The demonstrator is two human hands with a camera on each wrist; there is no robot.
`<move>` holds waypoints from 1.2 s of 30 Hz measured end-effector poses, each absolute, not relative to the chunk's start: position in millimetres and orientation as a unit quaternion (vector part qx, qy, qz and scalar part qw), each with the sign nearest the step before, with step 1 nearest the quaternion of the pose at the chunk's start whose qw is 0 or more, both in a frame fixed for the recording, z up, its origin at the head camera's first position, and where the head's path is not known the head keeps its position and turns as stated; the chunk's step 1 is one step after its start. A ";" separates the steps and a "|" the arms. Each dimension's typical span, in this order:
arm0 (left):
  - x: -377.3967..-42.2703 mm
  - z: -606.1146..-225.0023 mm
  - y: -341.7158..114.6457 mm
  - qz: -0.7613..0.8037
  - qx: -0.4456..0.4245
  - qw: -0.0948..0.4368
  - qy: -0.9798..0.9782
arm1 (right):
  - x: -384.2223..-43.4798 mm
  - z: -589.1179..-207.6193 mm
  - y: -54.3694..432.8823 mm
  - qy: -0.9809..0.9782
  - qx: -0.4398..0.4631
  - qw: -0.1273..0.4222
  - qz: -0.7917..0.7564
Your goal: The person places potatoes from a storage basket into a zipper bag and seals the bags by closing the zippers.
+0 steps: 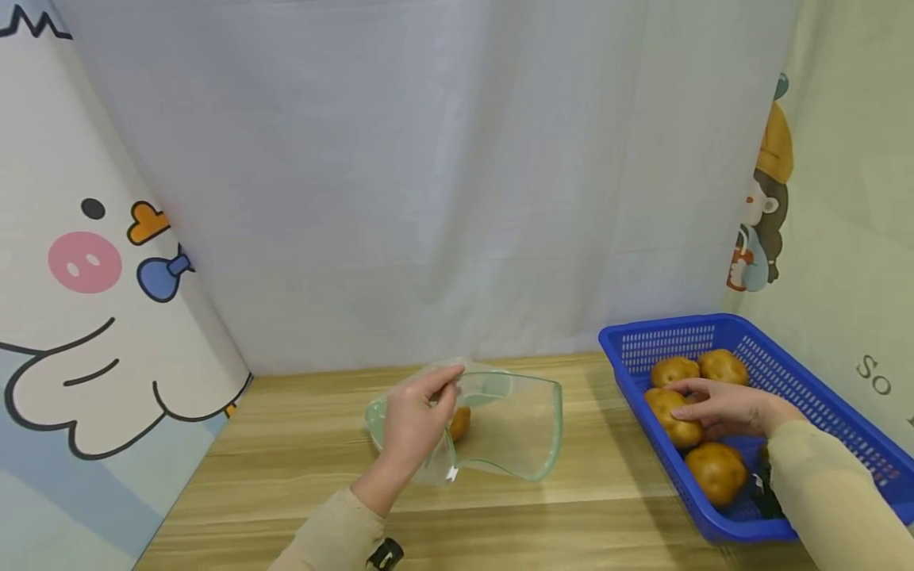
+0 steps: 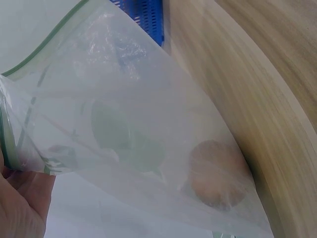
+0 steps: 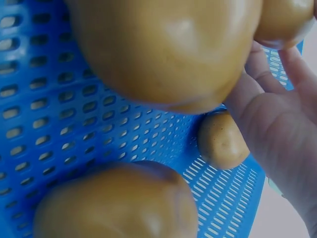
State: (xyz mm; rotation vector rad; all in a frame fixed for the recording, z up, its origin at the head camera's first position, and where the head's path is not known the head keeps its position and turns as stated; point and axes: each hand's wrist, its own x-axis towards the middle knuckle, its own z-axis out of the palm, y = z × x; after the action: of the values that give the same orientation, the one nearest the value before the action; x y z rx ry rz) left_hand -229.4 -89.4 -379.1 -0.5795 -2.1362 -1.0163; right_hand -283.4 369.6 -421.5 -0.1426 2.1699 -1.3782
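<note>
Head view, lower centre: the left hand (image 1: 420, 412) pinches a clear bag (image 1: 517, 428), partly hiding the brown lump (image 1: 460, 424) inside; lower right, the right hand (image 1: 735, 408) touches a potato (image 1: 669, 432) in the blue basket (image 1: 678, 341), its grip impossible to tell.

Bag (image 1: 516, 432) glossy plastic; potatoes (image 1: 716, 473) smooth, glossy; basket (image 1: 807, 400) plastic; tabletop (image 1: 535, 531) wood-grained; backdrop (image 1: 357, 198) cloth.

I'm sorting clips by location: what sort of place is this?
Probably a small tabletop set-up screened off indoors, though the wider room is out of view: a wood-grain table, a plain pale cloth hanging behind it, and cartoon-printed hangings at both sides.
</note>
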 end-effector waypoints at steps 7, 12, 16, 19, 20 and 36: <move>-228.7 -379.4 -89.8 -0.398 -0.225 0.339 -0.822 | -282.8 -414.8 370.7 0.798 -0.085 0.260 -0.538; -227.1 -378.3 -90.0 -0.402 -0.222 0.331 -0.824 | -283.5 -404.2 372.9 0.779 -0.130 0.227 -0.569; -226.1 -377.4 -90.1 -0.408 -0.215 0.324 -0.826 | -280.8 -390.6 370.4 0.785 -0.149 0.180 -0.574; -225.6 -377.2 -91.1 -0.417 -0.205 0.321 -0.825 | -277.5 -378.2 364.6 0.797 -0.157 0.141 -0.566; -225.6 -377.3 -91.5 -0.420 -0.202 0.321 -0.824 | -276.3 -373.8 362.6 0.802 -0.163 0.129 -0.560; -228.3 -376.0 -92.5 -0.440 -0.187 0.320 -0.818 | -255.3 -332.0 297.2 0.795 -0.290 0.059 -0.530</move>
State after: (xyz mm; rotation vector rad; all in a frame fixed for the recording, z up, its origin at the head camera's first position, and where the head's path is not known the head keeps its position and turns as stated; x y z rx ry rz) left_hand -228.3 -92.5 -376.0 -0.4925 -2.1500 -1.1552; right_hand -255.3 297.2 -332.0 -0.8796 2.4061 -1.6044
